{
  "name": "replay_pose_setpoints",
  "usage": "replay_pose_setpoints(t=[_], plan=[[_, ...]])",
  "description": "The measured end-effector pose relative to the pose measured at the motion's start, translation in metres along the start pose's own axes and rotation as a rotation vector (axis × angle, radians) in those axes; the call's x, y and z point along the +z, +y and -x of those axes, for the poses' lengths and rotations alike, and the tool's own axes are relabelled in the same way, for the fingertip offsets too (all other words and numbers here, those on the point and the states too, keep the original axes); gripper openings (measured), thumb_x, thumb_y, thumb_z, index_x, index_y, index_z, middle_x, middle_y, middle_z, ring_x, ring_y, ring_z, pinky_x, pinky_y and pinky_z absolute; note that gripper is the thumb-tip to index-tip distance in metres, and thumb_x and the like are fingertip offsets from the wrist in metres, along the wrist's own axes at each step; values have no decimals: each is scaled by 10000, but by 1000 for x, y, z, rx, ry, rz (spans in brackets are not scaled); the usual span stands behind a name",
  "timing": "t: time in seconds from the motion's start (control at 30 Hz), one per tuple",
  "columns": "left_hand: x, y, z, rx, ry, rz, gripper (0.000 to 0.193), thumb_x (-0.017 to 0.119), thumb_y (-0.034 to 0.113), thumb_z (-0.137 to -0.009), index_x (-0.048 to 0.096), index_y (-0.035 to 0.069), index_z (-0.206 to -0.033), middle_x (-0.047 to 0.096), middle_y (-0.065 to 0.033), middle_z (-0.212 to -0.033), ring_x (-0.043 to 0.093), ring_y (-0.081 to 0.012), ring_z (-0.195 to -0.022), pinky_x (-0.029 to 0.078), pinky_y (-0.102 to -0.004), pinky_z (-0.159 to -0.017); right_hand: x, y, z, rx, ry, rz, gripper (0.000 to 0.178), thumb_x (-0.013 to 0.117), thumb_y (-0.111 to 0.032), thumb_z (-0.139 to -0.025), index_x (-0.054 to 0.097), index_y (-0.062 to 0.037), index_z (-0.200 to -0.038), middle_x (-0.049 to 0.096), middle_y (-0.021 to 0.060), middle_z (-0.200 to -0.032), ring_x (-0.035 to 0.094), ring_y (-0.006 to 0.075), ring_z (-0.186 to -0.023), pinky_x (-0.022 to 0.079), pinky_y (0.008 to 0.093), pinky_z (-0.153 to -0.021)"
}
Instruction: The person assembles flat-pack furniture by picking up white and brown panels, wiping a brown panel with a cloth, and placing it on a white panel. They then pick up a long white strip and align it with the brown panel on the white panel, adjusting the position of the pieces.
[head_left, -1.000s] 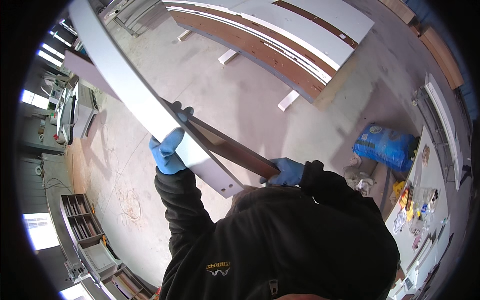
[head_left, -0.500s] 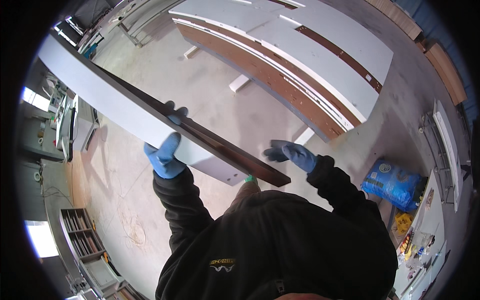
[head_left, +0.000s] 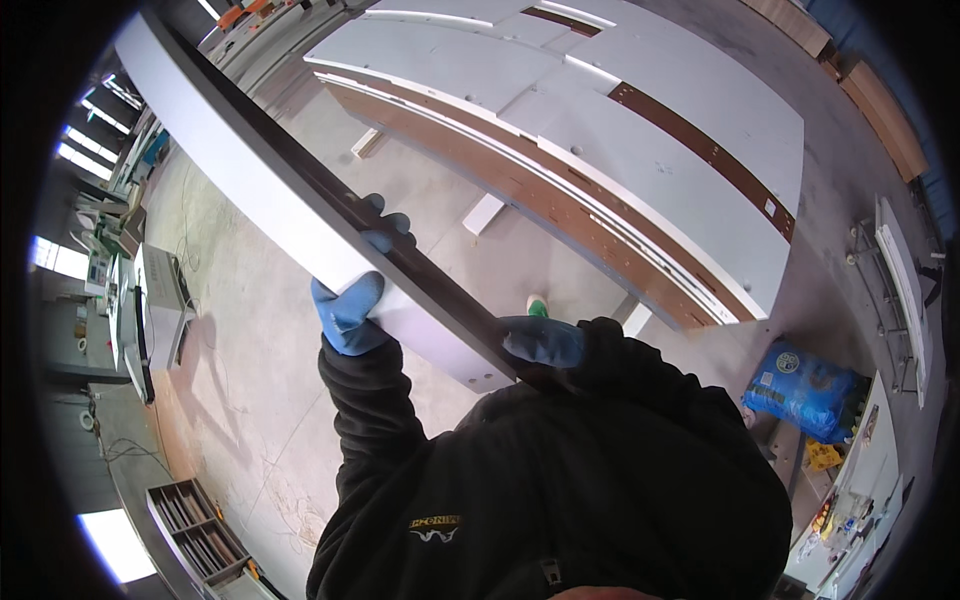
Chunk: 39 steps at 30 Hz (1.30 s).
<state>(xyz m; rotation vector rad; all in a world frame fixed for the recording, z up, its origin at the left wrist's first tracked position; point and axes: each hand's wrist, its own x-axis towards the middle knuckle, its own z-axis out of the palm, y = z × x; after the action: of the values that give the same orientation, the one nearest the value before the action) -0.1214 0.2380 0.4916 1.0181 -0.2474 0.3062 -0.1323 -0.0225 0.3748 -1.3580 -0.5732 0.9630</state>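
Note:
A long, narrow panel (head_left: 235,165), white on one face with a dark brown, channel-like side, slants from the upper left down to my chest. My left hand (head_left: 350,312), in a blue work glove, is closed around it at mid-length. Its thumb presses the white face and its fingers wrap over the brown side. At the near end, my right hand (head_left: 548,342), also gloved, holds the brown side by its edge; part of its fingers is hidden. Two small holes show in the white face near that end.
Ahead, large white and brown panels (head_left: 690,190) lie stacked on white blocks (head_left: 483,214). To the right are a blue bag (head_left: 800,390) and a wheeled rack (head_left: 885,300). A shelf unit with dark strips (head_left: 198,525) stands at lower left. My green-and-white shoe (head_left: 537,305) shows on the floor.
My right hand has moved in from the right and taken hold of the panel's near end. The panel has tilted more steeply, and my view has shifted. My left hand keeps its grip.

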Motion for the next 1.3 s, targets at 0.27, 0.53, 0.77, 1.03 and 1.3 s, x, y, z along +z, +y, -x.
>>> replay_pose_setpoints(t=[0.27, 0.53, 0.77, 1.03, 1.3], plan=[[-35, -37, -204, 95, 49, -192, 862, 890, 257, -721, 528, 37, -1472, 482, -201, -1571, 498, -402, -1439, 490, -551, -1137, -144, -63, -153, -155, -12, -149, 495, 441, -283, -1137, 458, 6, -1538, 607, 146, -1431, 561, 223, -1321, 435, 376, -1133], [-143, -51, -316, 119, 192, -446, 844, 797, 243, -849, 421, -73, -1536, 433, -234, -1611, 492, -402, -1442, 457, -545, -1160, -236, -96, -299, -127, 79, -321, 439, 458, -251, -1134, 516, 24, -1472, 694, 87, -1030, 636, 158, -935, 544, 350, -899], [-301, -50, -417, 19, 317, -454, 575, 720, 102, -918, 549, -45, -1446, 497, -219, -1574, 665, -346, -1249, 608, -419, -958, -332, -80, -464, -94, 451, -96, 360, 477, -280, -1130, 604, 6, -1309, 721, 113, -1068, 676, 176, -926, 564, 345, -892], [-453, -26, -550, -101, 392, -532, 521, 693, 8, -905, 584, -46, -1411, 594, -169, -1460, 717, -249, -1036, 579, -367, -888, -442, -93, -615, -229, 1110, 820, 515, 726, -305, -938, 645, 4, -1341, 732, 133, -933, 710, 303, -813, 572, 418, -767], [-532, -67, -683, -235, 410, -707, 302, 736, 121, -974, 670, -38, -1222, 753, -87, -1034, 664, -142, -899, 526, -305, -832, -538, -107, -721, -160, 1157, 1162, 491, 811, -304, -860, 683, -33, -1250, 746, 84, -848, 703, 323, -774, 565, 434, -721]])
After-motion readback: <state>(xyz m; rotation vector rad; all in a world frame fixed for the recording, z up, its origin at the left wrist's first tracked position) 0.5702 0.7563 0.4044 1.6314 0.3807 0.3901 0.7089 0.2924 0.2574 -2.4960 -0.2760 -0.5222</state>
